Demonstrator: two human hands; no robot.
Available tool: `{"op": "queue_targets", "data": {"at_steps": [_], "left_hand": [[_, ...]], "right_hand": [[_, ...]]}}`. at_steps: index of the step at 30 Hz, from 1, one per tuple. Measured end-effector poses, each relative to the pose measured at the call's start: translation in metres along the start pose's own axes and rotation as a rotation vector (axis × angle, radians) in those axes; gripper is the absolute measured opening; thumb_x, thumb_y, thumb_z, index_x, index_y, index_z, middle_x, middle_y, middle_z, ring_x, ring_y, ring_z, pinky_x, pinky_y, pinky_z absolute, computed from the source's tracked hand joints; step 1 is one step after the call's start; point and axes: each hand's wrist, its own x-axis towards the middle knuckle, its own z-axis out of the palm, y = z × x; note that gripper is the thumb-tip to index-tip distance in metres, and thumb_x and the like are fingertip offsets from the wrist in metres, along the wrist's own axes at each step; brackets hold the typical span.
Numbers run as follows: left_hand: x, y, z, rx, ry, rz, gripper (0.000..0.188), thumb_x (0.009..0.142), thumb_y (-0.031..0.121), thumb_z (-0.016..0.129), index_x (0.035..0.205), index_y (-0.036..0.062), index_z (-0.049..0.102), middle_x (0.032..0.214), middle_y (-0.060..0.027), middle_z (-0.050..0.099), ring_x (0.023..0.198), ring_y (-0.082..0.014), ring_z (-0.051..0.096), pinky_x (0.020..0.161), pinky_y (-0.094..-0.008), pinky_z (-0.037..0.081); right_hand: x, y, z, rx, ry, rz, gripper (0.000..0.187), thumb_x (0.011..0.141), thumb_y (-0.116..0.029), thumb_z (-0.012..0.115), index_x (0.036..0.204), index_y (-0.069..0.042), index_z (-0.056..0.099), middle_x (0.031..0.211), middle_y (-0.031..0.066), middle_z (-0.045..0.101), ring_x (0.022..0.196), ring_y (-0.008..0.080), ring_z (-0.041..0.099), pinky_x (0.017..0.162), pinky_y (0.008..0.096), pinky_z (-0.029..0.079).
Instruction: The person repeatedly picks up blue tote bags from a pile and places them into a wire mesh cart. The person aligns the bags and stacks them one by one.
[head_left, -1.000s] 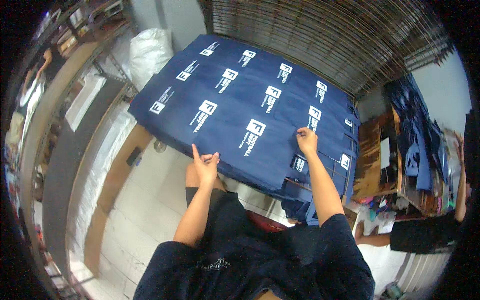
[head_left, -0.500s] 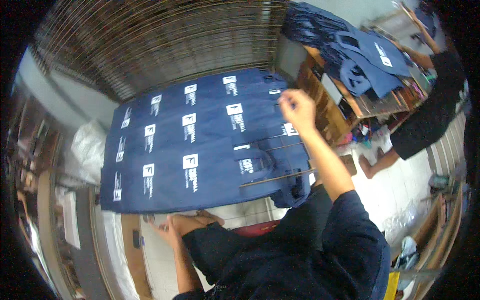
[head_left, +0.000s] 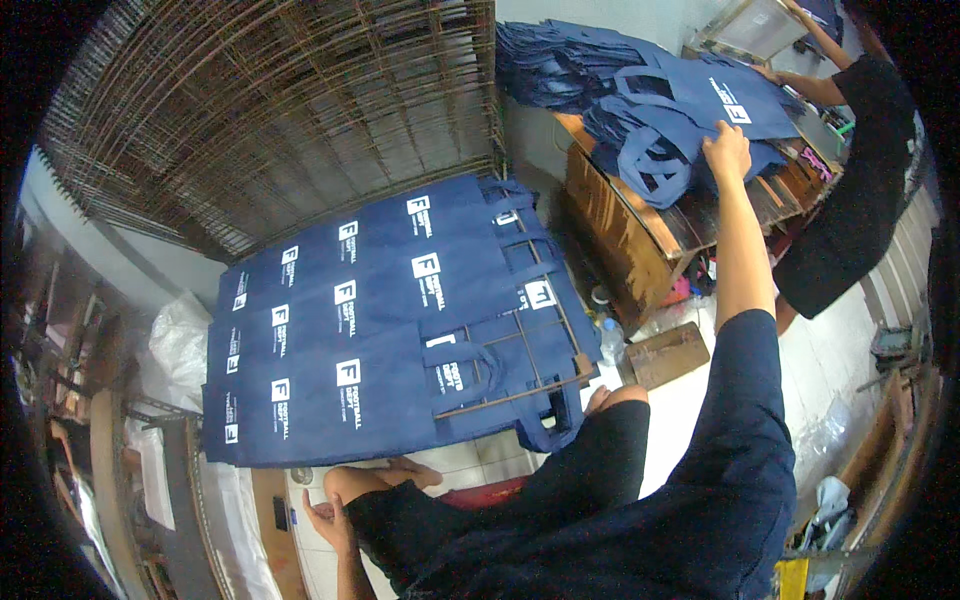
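My right hand (head_left: 728,157) is stretched out over the navy tote bag (head_left: 688,97) that lies on top of a pile at the back right. Its thumb and forefinger are a little apart at the bag's near edge, beside the white print; whether they touch the cloth I cannot make out. Low on the left, my left hand (head_left: 328,520) hangs by my knee with its fingers spread and nothing in it. Before me, navy tote bags with white prints (head_left: 385,320) lie in rows on a wire rack (head_left: 517,397), handles showing at the right.
Raised wire racks (head_left: 300,120) stand behind the bags. A wooden table (head_left: 625,215) bears the bag pile, and a co-worker in black (head_left: 865,190) stands at its right. A wooden block (head_left: 665,355) and a plastic bottle (head_left: 611,340) are on the floor.
My right hand has moved from above the rack's right end, away to the right, to the bag pile. My view has shifted right. My left hand stays low by the knee.
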Motion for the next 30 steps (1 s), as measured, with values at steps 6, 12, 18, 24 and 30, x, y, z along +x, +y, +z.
{"op": "queue_targets", "data": {"at_steps": [6, 12, 18, 24, 30], "left_hand": [[-0.003, 0.013, -0.038, 0.272, 0.102, 0.175, 0.062, 0.074, 0.006, 0.068, 0.131, 0.0033, 0.043, 0.059, 0.0019, 0.037, 0.054, -0.0103, 0.036, 0.054, -0.0259, 0.034], [-0.013, 0.046, -0.039, 0.260, 0.167, 0.130, 0.052, 0.079, 0.008, 0.067, 0.126, 0.0009, 0.047, 0.062, 0.0021, 0.037, 0.058, -0.0094, 0.036, 0.056, -0.0248, 0.035], [-0.006, 0.102, 0.020, 0.110, -0.007, 0.181, 0.043, 0.081, 0.009, 0.063, 0.121, -0.0001, 0.050, 0.067, 0.0027, 0.043, 0.059, -0.0079, 0.039, 0.056, -0.0230, 0.035], [-0.038, 0.181, 0.151, -0.293, -0.523, 0.142, 0.039, 0.083, 0.010, 0.065, 0.119, 0.0020, 0.053, 0.065, 0.0019, 0.052, 0.062, -0.0055, 0.052, 0.057, -0.0229, 0.043], [-0.103, 0.238, 0.252, -0.653, -1.463, -0.537, 0.065, 0.089, 0.064, 0.035, 0.130, 0.0147, 0.046, 0.097, -0.0050, 0.054, 0.087, -0.0141, 0.054, 0.072, -0.0289, 0.047]], "right_hand": [[0.037, -0.027, 0.011, 0.060, -0.298, 0.225, 0.047, 0.077, -0.032, 0.066, 0.120, -0.016, 0.056, 0.125, 0.0119, 0.053, 0.113, 0.0320, 0.055, 0.090, 0.0430, 0.047], [0.061, -0.005, 0.041, 0.026, -0.288, 0.140, 0.029, 0.086, -0.021, 0.050, 0.112, -0.014, 0.060, 0.116, 0.0137, 0.060, 0.106, 0.0332, 0.059, 0.086, 0.0448, 0.048], [0.070, 0.005, 0.029, 0.260, -0.020, 0.157, 0.033, 0.090, -0.031, 0.039, 0.121, -0.027, 0.051, 0.110, 0.0196, 0.061, 0.102, 0.0422, 0.057, 0.083, 0.0490, 0.046], [0.108, 0.054, -0.038, 0.575, 0.316, -0.181, 0.038, 0.091, -0.031, 0.040, 0.120, -0.010, 0.053, 0.114, 0.0197, 0.059, 0.104, 0.0370, 0.056, 0.087, 0.0414, 0.044], [0.086, 0.034, -0.173, 1.349, -0.063, -0.217, 0.035, 0.089, -0.029, 0.046, 0.110, -0.002, 0.051, 0.105, 0.0108, 0.056, 0.094, 0.0247, 0.054, 0.080, 0.0307, 0.043]]}}
